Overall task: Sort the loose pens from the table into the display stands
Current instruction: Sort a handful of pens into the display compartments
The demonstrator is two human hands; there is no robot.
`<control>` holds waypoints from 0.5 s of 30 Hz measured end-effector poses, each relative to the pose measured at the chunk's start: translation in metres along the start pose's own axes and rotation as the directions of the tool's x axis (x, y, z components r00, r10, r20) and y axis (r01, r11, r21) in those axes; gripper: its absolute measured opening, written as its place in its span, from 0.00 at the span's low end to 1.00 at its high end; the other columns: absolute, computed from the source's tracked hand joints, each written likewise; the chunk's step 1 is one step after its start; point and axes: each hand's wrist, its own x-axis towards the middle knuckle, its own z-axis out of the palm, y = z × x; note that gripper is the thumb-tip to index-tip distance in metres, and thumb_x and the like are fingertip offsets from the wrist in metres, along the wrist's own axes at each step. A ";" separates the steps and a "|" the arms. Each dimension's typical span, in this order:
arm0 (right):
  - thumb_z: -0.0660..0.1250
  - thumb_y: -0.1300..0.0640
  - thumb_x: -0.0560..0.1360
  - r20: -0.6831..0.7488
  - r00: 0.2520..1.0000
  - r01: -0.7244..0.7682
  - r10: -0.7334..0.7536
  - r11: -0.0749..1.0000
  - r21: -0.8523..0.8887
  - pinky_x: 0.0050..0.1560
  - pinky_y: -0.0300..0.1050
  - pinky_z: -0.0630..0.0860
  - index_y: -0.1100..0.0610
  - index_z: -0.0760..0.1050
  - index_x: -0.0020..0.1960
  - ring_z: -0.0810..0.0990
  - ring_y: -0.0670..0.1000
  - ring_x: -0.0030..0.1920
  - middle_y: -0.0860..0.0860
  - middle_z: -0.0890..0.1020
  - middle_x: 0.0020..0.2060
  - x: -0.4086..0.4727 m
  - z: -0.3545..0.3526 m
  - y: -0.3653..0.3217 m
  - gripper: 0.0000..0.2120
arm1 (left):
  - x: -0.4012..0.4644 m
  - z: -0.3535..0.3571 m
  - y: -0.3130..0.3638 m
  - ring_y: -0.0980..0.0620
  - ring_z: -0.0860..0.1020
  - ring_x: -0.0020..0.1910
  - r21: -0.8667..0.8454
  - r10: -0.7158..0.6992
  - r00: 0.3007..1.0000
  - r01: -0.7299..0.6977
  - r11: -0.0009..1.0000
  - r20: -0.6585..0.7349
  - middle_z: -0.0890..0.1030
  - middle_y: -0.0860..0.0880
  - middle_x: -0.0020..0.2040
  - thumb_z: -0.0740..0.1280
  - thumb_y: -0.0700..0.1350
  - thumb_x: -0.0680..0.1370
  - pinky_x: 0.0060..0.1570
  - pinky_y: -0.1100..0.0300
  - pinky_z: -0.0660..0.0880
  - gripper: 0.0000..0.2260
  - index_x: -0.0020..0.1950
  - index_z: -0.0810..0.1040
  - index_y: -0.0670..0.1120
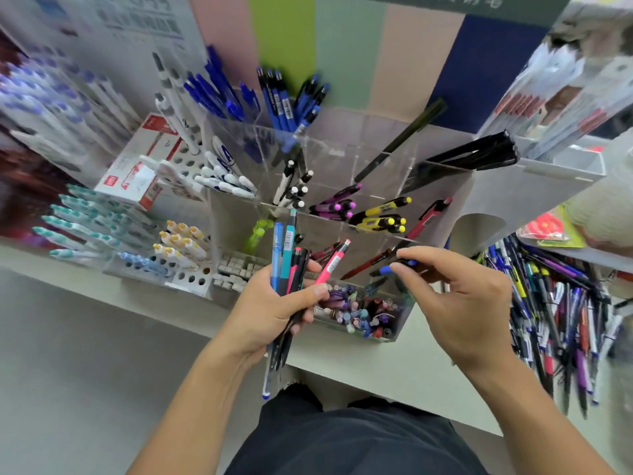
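Observation:
My left hand [278,305] grips a bundle of pens [287,262], among them blue, teal, black and pink ones, held upright in front of the clear acrylic display stand [442,200]. My right hand [455,299] pinches a black pen with a blue end [394,267] over the stand's front right compartments. The stand's cells hold blue, white, purple, yellow, red and black pens sorted by colour. A big heap of loose pens [561,313] lies on the table at the right.
A low clear box of small caps and erasers [359,313] sits at the stand's front. White hole-racks with pens [185,255] and a red-and-white box [137,173] stand at the left. The table's front edge [394,378] runs just below my hands.

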 end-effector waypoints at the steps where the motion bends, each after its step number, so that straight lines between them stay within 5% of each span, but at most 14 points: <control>1: 0.76 0.60 0.73 -0.017 1.000 -0.022 0.023 0.998 0.063 0.46 0.31 0.78 0.59 0.86 0.50 0.83 0.41 0.42 0.46 0.86 0.43 0.003 0.002 -0.006 0.07 | -0.001 -0.001 -0.001 0.52 0.74 0.27 -0.016 0.011 1.000 -0.011 1.000 -0.028 0.80 0.46 0.35 0.74 0.37 0.74 0.23 0.62 0.68 0.12 0.56 0.78 0.42; 5: 0.77 0.61 0.73 0.019 0.996 -0.092 0.090 0.982 0.165 0.45 0.36 0.80 0.56 0.86 0.51 0.85 0.41 0.42 0.44 0.86 0.43 0.016 0.019 -0.016 0.07 | -0.004 -0.013 -0.005 0.52 0.73 0.27 -0.073 0.053 0.991 -0.062 0.995 -0.121 0.80 0.44 0.36 0.72 0.35 0.75 0.23 0.62 0.68 0.10 0.54 0.77 0.44; 9: 0.77 0.63 0.72 0.074 0.996 0.039 -0.042 0.999 0.038 0.49 0.29 0.76 0.58 0.86 0.48 0.83 0.41 0.44 0.46 0.85 0.42 0.016 0.021 -0.013 0.06 | -0.008 -0.023 -0.009 0.50 0.70 0.27 -0.031 0.064 0.989 -0.069 0.997 -0.130 0.77 0.44 0.33 0.77 0.40 0.69 0.23 0.61 0.68 0.14 0.48 0.75 0.40; 15: 0.77 0.64 0.72 0.130 0.990 0.072 -0.058 0.992 -0.103 0.49 0.33 0.78 0.58 0.87 0.47 0.82 0.43 0.43 0.48 0.85 0.42 0.004 0.002 0.006 0.05 | -0.004 -0.011 -0.011 0.51 0.68 0.27 -0.031 0.047 0.999 -0.048 0.998 -0.024 0.74 0.42 0.34 0.76 0.41 0.70 0.24 0.61 0.67 0.14 0.47 0.74 0.39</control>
